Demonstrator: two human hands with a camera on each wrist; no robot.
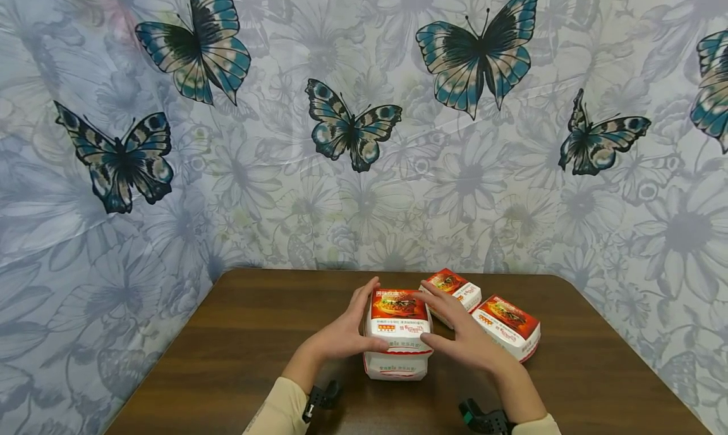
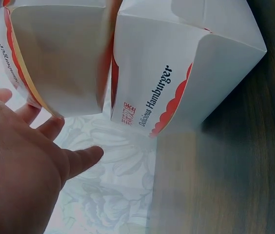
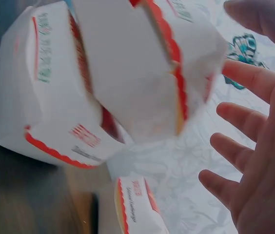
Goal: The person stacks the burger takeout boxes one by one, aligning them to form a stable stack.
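Observation:
Two white-and-red hamburger boxes stand stacked at mid-table: the upper box [image 1: 398, 323] [image 2: 59, 58] [image 3: 127, 68] sits on the lower box [image 1: 396, 367] [image 2: 145, 63] [image 3: 20, 107]. At the stack's left side is my left hand [image 1: 341, 339] [image 2: 23, 161], thumb and fingers apart, fingertips at the upper box; whether they touch cannot be told. My right hand [image 1: 472, 341] [image 3: 269, 136] is on the other side with spread fingers, its index fingertip close to the upper box's edge. Neither hand is curled round a box.
Two more hamburger boxes lie right of the stack, one behind [image 1: 467, 294] and one nearer [image 1: 509, 337], beyond my right hand. They rest on the brown wooden table [image 1: 256, 321]. Behind the table hangs a flowered backdrop [image 1: 364, 220] with butterflies.

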